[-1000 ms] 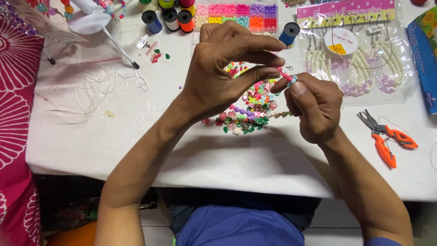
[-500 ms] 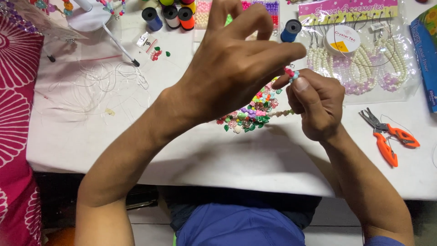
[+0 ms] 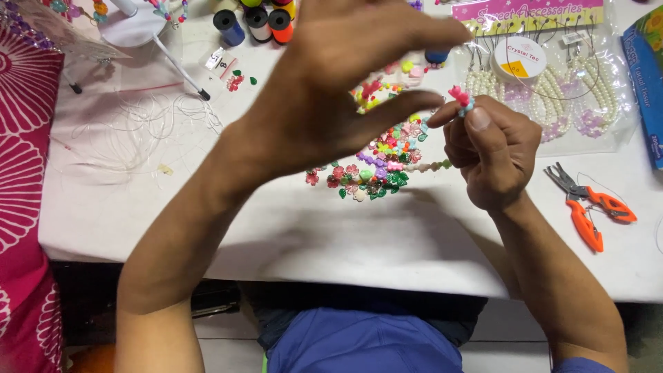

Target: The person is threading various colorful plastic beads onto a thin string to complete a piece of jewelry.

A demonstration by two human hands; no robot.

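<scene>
A heap of small beads (image 3: 376, 169) is spread on the table (image 3: 345, 235), below the left hand (image 3: 331, 90) and left of the right hand (image 3: 494, 155). Pliers (image 3: 587, 207) are laid to the right of the right hand, and a packet of bead strings (image 3: 552, 83) is placed behind it. Thread spools (image 3: 259, 21) are stood at the far edge, and loose cord (image 3: 138, 131) is coiled to the left.

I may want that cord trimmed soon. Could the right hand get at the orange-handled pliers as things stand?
Probably yes, once it lets go. The orange-handled pliers lie in the open on the white table just beside the right hand, nothing between them. But its fingers are pinching a pink bead.
</scene>
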